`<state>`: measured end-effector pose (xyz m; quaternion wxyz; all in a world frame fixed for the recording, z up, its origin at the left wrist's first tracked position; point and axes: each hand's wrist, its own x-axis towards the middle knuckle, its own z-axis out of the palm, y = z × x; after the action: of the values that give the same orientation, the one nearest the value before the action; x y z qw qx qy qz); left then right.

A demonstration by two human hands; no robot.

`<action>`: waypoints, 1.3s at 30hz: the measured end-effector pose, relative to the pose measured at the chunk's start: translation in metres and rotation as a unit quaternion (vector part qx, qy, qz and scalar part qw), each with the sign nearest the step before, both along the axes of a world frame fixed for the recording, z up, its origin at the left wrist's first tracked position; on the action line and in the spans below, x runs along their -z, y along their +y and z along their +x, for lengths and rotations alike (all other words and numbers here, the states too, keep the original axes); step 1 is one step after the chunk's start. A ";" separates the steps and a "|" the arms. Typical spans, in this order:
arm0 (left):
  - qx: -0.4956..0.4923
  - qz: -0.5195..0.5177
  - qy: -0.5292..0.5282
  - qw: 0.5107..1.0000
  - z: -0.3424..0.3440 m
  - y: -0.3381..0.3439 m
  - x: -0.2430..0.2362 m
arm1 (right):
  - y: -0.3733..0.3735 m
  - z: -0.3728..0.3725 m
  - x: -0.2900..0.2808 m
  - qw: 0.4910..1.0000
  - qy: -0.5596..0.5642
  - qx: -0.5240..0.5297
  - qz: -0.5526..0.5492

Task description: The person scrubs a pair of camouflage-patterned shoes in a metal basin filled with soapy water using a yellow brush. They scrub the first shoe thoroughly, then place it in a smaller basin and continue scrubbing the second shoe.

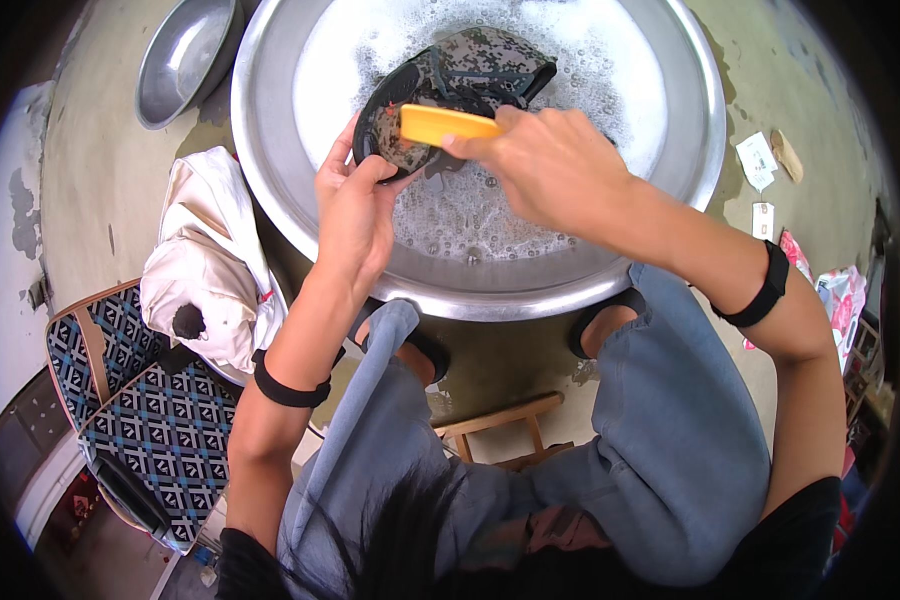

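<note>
Over a large metal basin [705, 150] of sudsy water, my left hand [362, 195] grips a camouflage-patterned shoe [475, 60] by its black-edged end, thumb on the near rim. The shoe is tilted and lies across the foam, with dark trim on its upper. My right hand [545, 150] is closed around a yellow brush [440, 124] and presses it against the shoe close to my left fingers. The brush's bristles are mostly hidden.
A smaller metal bowl [182, 65] stands at the far left. Left of the basin are white cloth [205, 290] and a patterned bag [160, 430]. A wooden stool [505, 415] shows between my legs. Paper scraps [757, 160] lie on the right-hand floor.
</note>
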<state>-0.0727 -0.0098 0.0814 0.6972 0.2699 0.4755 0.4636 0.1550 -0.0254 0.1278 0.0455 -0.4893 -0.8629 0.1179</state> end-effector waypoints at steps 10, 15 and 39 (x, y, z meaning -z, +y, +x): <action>0.010 -0.006 -0.020 1.000 -0.007 0.004 0.017 | 0.012 0.032 0.004 0.977 0.185 0.104 -0.009; 0.038 -0.036 -0.022 0.998 -0.010 0.007 0.024 | 0.015 0.039 0.002 0.985 0.132 0.106 -0.034; 0.280 -0.238 0.424 0.828 -0.005 0.065 0.126 | 0.011 0.000 0.067 0.989 -0.085 -0.057 -0.109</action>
<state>-0.0782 0.0554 -0.0445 0.5698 0.3866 0.7241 -0.0391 0.1548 -0.0149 0.0606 -0.0883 -0.4498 -0.8720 0.1716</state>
